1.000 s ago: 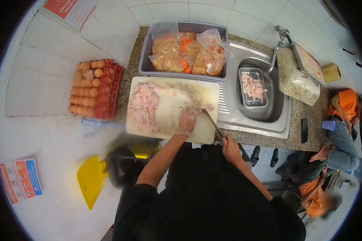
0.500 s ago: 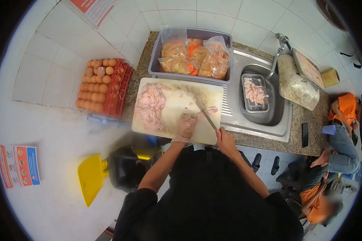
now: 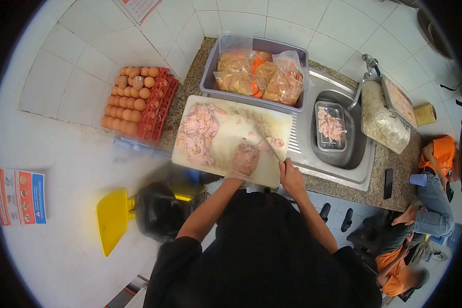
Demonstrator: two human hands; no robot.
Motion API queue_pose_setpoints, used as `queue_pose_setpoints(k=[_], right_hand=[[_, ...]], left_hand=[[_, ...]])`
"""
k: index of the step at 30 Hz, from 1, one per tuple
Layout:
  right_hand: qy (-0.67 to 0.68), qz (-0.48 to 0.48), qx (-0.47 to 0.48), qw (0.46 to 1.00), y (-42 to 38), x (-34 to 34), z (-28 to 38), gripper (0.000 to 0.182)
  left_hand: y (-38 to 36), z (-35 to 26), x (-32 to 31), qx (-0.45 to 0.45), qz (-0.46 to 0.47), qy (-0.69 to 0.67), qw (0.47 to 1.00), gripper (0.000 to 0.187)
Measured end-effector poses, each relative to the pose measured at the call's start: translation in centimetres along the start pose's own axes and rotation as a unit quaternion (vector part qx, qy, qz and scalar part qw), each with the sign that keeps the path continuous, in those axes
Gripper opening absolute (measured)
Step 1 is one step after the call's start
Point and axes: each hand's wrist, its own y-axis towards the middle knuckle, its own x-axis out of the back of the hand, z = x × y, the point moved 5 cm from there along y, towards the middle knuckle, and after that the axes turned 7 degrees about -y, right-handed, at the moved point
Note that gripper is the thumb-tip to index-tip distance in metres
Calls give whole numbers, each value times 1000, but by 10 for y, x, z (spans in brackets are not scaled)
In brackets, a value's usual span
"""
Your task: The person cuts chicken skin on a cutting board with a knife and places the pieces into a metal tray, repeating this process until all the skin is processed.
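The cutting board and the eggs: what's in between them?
Just bare speckled counter in the head view. The stacked red egg trays stand left of the cutting board, a narrow strip apart.
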Motion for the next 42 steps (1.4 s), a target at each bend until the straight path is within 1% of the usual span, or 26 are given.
queue_pose_setpoints(k=[1, 2, 4, 5, 8, 10, 13, 14, 17, 19, 20, 21, 22, 23, 26, 29, 30, 32, 35, 36, 38, 41, 42], right_hand=[[-18, -12, -23, 1000, 7, 5, -1, 34], [15, -27, -29, 999, 14, 11, -1, 34], [83, -56, -38, 994, 26, 22, -3, 33], [86, -55, -30, 994, 26, 21, -6, 33], [91, -39, -25, 995, 6, 16, -21, 34], [99, -17, -35, 994, -13, 17, -23, 35], [118, -54, -42, 991, -32, 11, -40, 38], [128, -43, -58, 989, -36, 10, -46, 39], [162, -26, -99, 981, -43, 22, -53, 42], [192, -35, -117, 974, -42, 26, -59, 43], [214, -52, -109, 969, -43, 28, -61, 44], [205, -66, -105, 971, -44, 30, -63, 44], [194, -80, -100, 973, -44, 32, -65, 44], [183, -94, -94, 974, -45, 34, -66, 44], [186, -76, -88, 976, -48, 49, -58, 43], [189, -67, -53, 978, -49, 51, -45, 42], [192, -63, -38, 979, -49, 50, -41, 41], [173, -10, -22, 985, -47, 41, -30, 40], [150, 55, -4, 987, -47, 20, -19, 35], [143, 74, 2, 987, -46, 10, -17, 33], [119, 73, 15, 990, -42, -6, -20, 35], [86, 70, 12, 994, -31, -4, -16, 35], [75, 70, 6, 995, -27, -2, -16, 34]], left_hand=[[2, 0, 1, 19, 10, -13, 1000, 23], [4, -1, 0, 40, 20, -26, 999, 26], [12, -8, 7, 49, 47, -61, 996, 29], [20, -11, 11, 51, 60, -77, 994, 32], [39, -24, 12, 21, -44, -66, 997, 34], [47, -16, -12, 34, 23, -36, 998, 38], [65, -1, -45, 36, 117, 19, 992, 41], [69, 1, -54, 34, 149, 38, 988, 42], [88, -10, -51, 60, 216, 85, 971, 36], [95, 6, -48, 105, 186, -17, 977, 35], [94, 15, -48, 128, 173, -68, 974, 35], [91, 12, -37, 227, 136, -222, 939, 36], [88, -1, -20, 318, 92, -367, 869, 36], [81, -9, -10, 399, 44, -498, 769, 37], [73, -19, -3, 396, 30, -664, 634, 36], [41, -19, -5, 359, -63, -738, 568, 34], [23, -3, -15, 381, -89, -747, 538, 34], [-16, 34, -42, 421, -143, -763, 470, 35], [-56, 54, -28, 447, -262, -708, 479, 21], [-62, 54, -20, 456, -272, -701, 476, 20], [-69, 47, 0, 472, -291, -686, 470, 18], [-78, 49, 6, 487, -302, -654, 494, 18], [-79, 47, 8, 506, -290, -636, 505, 18]])
